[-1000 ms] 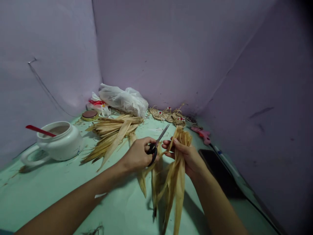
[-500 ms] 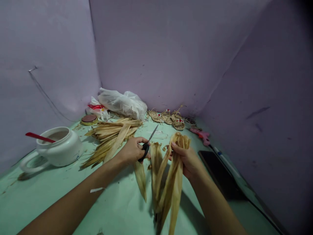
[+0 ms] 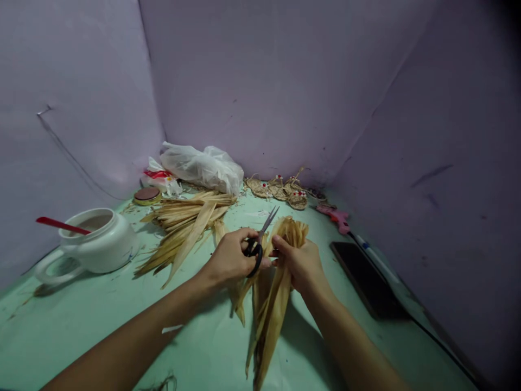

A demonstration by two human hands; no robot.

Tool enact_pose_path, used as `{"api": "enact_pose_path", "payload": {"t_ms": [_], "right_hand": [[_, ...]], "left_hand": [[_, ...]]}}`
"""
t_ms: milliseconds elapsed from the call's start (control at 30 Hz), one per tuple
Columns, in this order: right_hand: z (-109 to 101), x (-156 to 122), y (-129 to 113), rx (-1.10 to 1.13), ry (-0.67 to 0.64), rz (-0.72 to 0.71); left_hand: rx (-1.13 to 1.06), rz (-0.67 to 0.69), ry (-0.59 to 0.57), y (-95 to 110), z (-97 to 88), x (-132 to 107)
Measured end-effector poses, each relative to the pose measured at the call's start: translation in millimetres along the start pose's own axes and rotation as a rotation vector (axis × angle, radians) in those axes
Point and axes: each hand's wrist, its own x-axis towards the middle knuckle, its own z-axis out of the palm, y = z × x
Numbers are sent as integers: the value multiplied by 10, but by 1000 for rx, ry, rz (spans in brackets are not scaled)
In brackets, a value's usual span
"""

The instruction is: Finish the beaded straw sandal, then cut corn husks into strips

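Scissors (image 3: 261, 238), gripped in the curled left hand (image 3: 234, 255), have come closer to the right hand (image 3: 303, 263) than half a second ago. That right hand pinches a bundle of dried leaves (image 3: 277, 304) mid-worktop (image 3: 211, 347), between a leaf pile (image 3: 185, 220) and a phone (image 3: 366, 279) near the right edge. One white pot (image 3: 106, 250) stands toward the left edge.
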Motion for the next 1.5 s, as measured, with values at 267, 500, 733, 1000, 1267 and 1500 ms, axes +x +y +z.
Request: {"api": "enact_pose_path", "payload": {"t_ms": [267,500,733,1000,1267,1500], "right_hand": [[-16,-3,-7,-85,51,-73],[-46,-8,-65,116,-67,-43],[-77,22,-59,141,-115,-74],[-65,22,-26,103,-70,-140],[14,-82,66,22,-96,-198],[22,-65,77,120,-122,-195]], "left_hand": [[35,-10,-47,-2,-22,-20],[-57,-163,37,107,-59,-16],[-102,-154,25,129,-81,-16],[-81,-97,-7,29,-79,5],[-88,-77,44,-24,23,-18],[-203,-134,39,14,1,-1]]}}
